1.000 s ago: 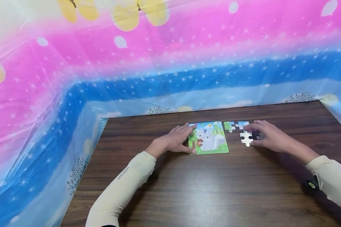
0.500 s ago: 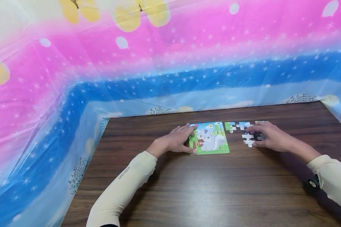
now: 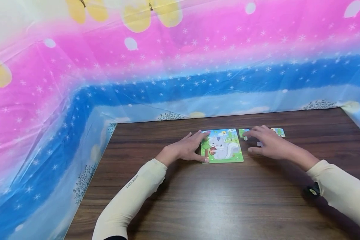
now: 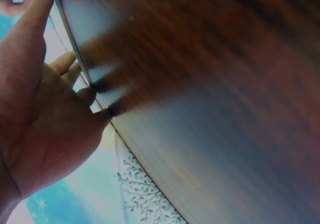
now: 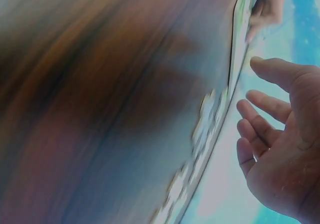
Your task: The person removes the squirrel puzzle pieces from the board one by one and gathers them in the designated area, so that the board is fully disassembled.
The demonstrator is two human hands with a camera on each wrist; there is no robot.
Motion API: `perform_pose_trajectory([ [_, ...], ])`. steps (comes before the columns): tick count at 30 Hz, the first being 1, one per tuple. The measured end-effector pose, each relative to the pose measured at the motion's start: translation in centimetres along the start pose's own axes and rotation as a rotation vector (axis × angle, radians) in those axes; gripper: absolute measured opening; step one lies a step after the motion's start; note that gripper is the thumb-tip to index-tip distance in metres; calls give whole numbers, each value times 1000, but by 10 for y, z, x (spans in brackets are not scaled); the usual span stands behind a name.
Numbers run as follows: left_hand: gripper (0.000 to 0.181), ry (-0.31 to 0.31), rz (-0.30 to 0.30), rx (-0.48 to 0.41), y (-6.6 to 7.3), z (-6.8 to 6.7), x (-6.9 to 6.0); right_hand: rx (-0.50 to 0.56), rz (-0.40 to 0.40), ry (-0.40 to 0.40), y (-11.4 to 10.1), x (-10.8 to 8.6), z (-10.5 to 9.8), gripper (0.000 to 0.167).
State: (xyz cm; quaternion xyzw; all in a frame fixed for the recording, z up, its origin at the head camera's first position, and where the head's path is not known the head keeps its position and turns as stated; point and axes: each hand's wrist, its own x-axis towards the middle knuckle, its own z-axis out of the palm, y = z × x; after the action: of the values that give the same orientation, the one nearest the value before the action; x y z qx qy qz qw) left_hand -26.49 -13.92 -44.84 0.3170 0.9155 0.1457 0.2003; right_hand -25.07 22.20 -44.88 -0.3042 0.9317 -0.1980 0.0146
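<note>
A square picture puzzle (image 3: 225, 146) of a grey squirrel with an acorn lies flat on the table. My left hand (image 3: 189, 146) rests on its left side, thumb at the lower corner and a finger at the upper one. Loose jigsaw pieces lie to the right: a green one (image 3: 242, 132) beside the puzzle, others (image 3: 279, 132) farther right. Over them hovers my right hand (image 3: 268, 143), fingers spread and holding nothing; it hides some pieces. In the right wrist view that hand (image 5: 287, 139) appears apart from the blurred pieces (image 5: 202, 121).
The dark wood table (image 3: 216, 200) runs back to a pink and blue patterned cloth (image 3: 168, 76), which hangs behind and along the left side. A black band (image 3: 313, 190) sits at my right sleeve.
My right hand has left the pieces it was touching and moved left, now covering the middle ones. The left hand keeps its place on the puzzle. The view shifts slightly.
</note>
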Motion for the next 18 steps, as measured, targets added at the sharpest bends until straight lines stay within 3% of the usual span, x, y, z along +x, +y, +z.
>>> perform_pose_trajectory([
  [8, 113, 12, -7, 49, 1, 0, -1, 30, -78, -26, -28, 36, 29, 45],
  [18, 113, 11, -23, 119, -1, 0, 1, 2, -103, -43, -67, 68, 48, 53],
])
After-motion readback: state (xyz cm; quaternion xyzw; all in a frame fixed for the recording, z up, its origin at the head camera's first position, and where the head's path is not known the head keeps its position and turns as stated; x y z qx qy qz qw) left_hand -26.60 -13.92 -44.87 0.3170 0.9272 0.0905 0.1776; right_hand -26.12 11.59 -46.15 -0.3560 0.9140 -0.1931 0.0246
